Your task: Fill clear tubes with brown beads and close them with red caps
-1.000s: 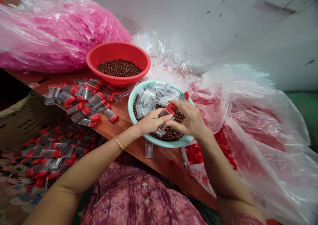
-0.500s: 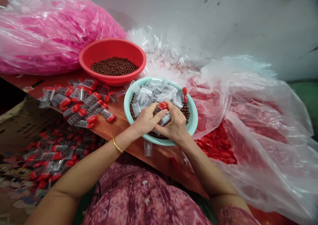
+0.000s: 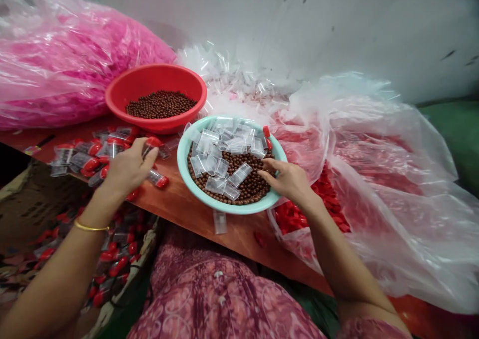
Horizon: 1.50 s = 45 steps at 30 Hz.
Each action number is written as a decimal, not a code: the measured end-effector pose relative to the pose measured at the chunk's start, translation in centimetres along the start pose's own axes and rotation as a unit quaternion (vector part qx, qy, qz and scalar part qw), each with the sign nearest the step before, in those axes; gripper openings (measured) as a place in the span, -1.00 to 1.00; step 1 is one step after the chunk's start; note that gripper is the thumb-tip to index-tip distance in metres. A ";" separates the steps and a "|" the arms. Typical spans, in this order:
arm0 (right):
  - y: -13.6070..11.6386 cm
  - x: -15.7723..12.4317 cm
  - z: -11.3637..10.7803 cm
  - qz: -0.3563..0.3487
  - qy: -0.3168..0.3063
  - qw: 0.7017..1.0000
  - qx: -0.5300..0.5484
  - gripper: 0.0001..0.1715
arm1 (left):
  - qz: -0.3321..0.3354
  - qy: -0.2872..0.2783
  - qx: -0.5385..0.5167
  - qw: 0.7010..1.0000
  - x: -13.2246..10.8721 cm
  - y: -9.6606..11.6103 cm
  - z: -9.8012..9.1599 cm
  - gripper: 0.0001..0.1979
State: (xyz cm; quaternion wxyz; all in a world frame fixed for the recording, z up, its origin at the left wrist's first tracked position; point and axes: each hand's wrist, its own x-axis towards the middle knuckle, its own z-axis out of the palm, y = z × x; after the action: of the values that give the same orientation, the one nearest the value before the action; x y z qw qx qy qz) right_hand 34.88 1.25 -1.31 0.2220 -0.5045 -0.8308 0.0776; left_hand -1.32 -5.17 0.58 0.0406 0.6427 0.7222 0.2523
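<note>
My left hand (image 3: 129, 171) is over the pile of filled clear tubes with red caps at the table's left. Its thumb and fingers are around a red-capped tube (image 3: 153, 142), partly hidden by the hand. My right hand (image 3: 290, 179) hovers at the right rim of the light blue basin (image 3: 182, 167), thumb and fingers apart, holding nothing. In that basin, brown beads (image 3: 249, 191) lie under several clear empty tubes (image 3: 239, 174). Two red caps show near its right rim.
A red bowl (image 3: 112, 97) of brown beads stands behind. A pink-filled bag (image 3: 75, 59) is at left; plastic bags with red caps (image 3: 299, 211) lie at right. Below the table's left edge, a box (image 3: 22, 209) holds more capped tubes. One clear tube (image 3: 220, 222) lies before the basin.
My hands have parted. The left has carried the red-capped tube from over the basin to the pile at left; the right has let go and shifted to the basin's right side.
</note>
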 end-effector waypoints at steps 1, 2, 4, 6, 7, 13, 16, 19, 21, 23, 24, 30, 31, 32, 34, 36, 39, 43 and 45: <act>0.5 -0.1 0.2 -0.004 -0.013 1.000 -0.007 -0.73 | -0.025 -0.005 0.075 0.997 0.3 -1.0 -0.3 -0.61; 0.7 -0.1 0.3 -0.010 -0.028 1.000 -0.006 -0.76 | -0.035 -0.006 0.128 0.991 0.5 -1.5 -0.5 -0.60; 0.8 0.1 0.6 -0.021 -0.057 0.998 -0.003 -0.76 | 0.010 0.014 0.165 0.986 0.9 -0.8 -0.4 -0.58; 0.4 0.5 0.6 -0.050 -0.071 0.996 -0.025 -0.70 | 0.115 0.029 0.136 0.984 1.1 1.8 0.2 -0.61; 0.0 0.7 0.6 -0.079 -0.076 0.993 -0.049 -0.65 | 0.163 0.019 0.114 0.980 1.1 3.6 0.7 -0.64; -2.6 2.8 1.3 -0.217 -0.179 0.938 -0.202 -0.66 | 0.326 -0.210 0.073 0.919 0.5 13.3 4.2 -0.73; -2.7 3.1 1.3 -0.205 -0.188 0.940 -0.196 -0.70 | 0.297 -0.241 0.080 0.921 0.3 14.3 5.3 -0.64; -2.3 2.6 0.9 -0.179 -0.152 0.968 -0.091 -0.70 | 0.275 -0.220 0.020 0.936 0.5 13.5 5.4 -0.63; -2.4 2.3 0.8 -0.160 -0.149 0.975 0.050 -0.70 | 0.254 -0.189 -0.084 0.945 0.8 12.9 5.5 -0.71; -2.8 2.2 0.9 -0.138 -0.157 0.955 0.211 -0.70 | 0.211 -0.151 -0.206 0.944 1.2 12.4 5.7 -0.75; -3.1 2.4 0.9 -0.128 -0.162 0.938 0.279 -0.69 | 0.186 -0.129 -0.260 0.939 1.4 12.3 5.8 -0.73; -4.0 5.0 1.0 -0.151 -0.164 0.941 0.254 -0.73 | 0.118 0.030 -0.426 0.896 2.5 12.0 4.2 -0.77; -4.0 5.4 1.1 -0.147 -0.149 0.958 0.197 -0.76 | 0.113 0.069 -0.450 0.883 2.7 11.9 3.4 -0.79; -4.2 5.8 1.2 -0.141 -0.132 0.970 0.149 -0.77 | 0.113 0.103 -0.468 0.870 2.9 11.8 2.4 -0.82; -4.7 6.4 1.5 -0.140 -0.100 0.980 0.099 -0.70 | 0.130 0.142 -0.472 0.860 3.2 11.8 0.9 -0.84; -5.1 7.1 1.6 -0.159 -0.066 0.981 0.094 -0.51 | 0.158 0.100 -0.418 0.889 3.1 12.1 0.2 -0.83; -4.5 8.4 0.9 -0.132 0.002 0.989 0.060 -0.41 | 0.202 -0.041 -0.261 0.943 2.1 12.7 1.1 -0.88; -0.6 9.5 -0.6 0.090 0.054 0.992 -0.066 -0.53 | 0.260 -0.209 -0.073 0.940 0.8 13.9 4.4 -0.82; 1.4 9.6 -0.7 0.165 0.007 0.982 -0.092 -0.53 | 0.254 -0.289 -0.001 0.923 0.7 14.7 5.9 -0.81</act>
State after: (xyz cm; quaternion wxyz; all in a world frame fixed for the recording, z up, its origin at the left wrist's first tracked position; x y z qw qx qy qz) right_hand 32.58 10.20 1.63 0.1641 -0.6536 -0.7381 0.0329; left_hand 14.14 -1.99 1.71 0.1828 0.8495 0.4915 0.0584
